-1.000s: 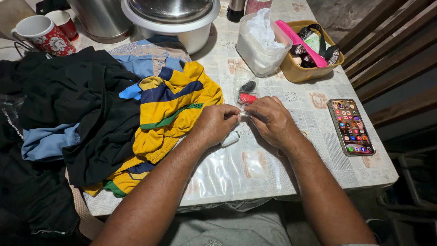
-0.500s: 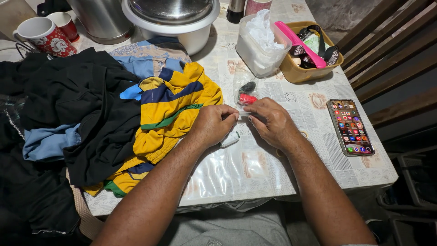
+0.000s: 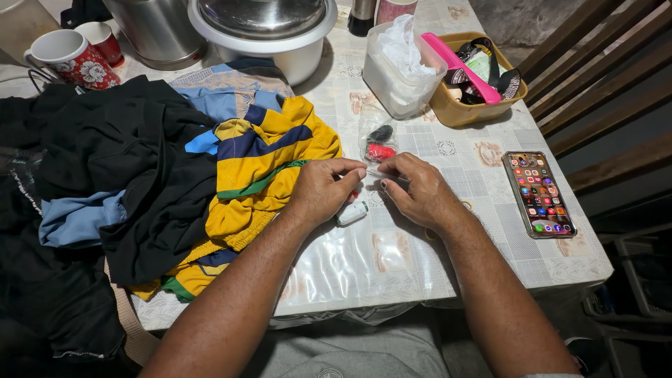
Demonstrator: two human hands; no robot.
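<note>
Left hand point(image 3: 323, 190), right hand point(image 3: 414, 190) pinch thin item, perhaps needle point(image 3: 383, 173).

Whatever my left hand point(image 3: 327, 189) and right hand point(image 3: 416, 187) pinch between their fingertips is too thin and small to make out, and my left hand covers part of the small white spool point(image 3: 352, 213) lying under it. The clear bag point(image 3: 379, 142) blurs its red and black contents, so I cannot tell what they are. The steel pot point(image 3: 155, 26), the white bowl point(image 3: 269, 28) and the two cups at the far edge of the worktop point(image 3: 392, 259) are cut off by the top edge, and the black clothes point(image 3: 105, 161) run off the left side.
</note>
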